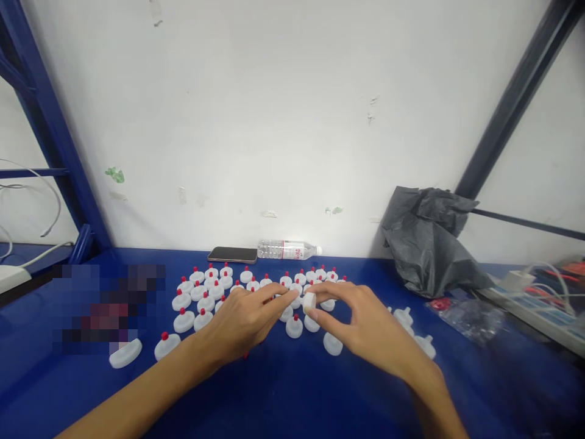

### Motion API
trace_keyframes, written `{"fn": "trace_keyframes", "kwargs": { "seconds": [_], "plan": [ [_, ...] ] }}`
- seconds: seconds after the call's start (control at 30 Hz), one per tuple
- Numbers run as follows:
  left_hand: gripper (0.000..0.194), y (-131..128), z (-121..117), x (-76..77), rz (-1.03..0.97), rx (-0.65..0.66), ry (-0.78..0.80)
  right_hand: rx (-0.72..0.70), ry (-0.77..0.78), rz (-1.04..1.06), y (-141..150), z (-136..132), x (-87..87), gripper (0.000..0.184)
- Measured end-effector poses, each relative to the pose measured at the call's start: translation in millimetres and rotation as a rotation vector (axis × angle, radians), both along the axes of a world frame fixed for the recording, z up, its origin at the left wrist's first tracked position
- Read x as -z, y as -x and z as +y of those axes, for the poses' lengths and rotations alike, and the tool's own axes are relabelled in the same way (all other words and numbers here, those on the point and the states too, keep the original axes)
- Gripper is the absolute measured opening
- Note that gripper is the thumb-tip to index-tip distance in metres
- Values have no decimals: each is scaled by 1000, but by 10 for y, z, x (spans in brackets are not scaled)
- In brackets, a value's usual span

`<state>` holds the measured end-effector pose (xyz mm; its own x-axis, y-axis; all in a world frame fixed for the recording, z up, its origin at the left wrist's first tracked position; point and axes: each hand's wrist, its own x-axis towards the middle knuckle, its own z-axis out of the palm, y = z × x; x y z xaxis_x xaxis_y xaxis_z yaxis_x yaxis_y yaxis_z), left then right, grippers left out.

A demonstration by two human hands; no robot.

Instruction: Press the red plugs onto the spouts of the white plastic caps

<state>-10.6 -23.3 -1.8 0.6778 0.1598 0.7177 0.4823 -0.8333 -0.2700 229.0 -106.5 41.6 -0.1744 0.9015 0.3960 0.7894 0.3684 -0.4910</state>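
Between the thumb and fingers of my right hand [361, 317] is a white plastic cap [309, 301], tilted so that its side shows. My left hand [256, 312] is just left of it, knuckles up, its fingers drawn together and pointing at the cap. Whatever those fingertips pinch, if anything, is hidden. Around and behind both hands stand many round white caps with small red tips, such as one capped piece [295, 327] in front. By my right wrist lie white caps without red tips [426, 346], partly covered by the arm.
A phone [233, 254] and a clear plastic bottle [289, 250] lie along the wall. At right are a black plastic bag [425, 238], a clear bag with red bits [475, 317] and a power strip [543, 311] with cables. A blurred patch covers the left of the blue table [274, 402].
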Motion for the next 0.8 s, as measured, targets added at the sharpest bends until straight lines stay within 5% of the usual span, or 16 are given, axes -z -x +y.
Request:
{"fn": "trace_keyframes", "kwargs": {
  "seconds": [0.43, 0.8],
  "plan": [
    [45, 57, -19, -75, 18, 10, 89, -10, 15, 9, 20, -34, -11, 36],
    [35, 0, -25, -12, -48, 107, 148, 8, 22, 13, 13, -30, -35, 36]
  ]
}}
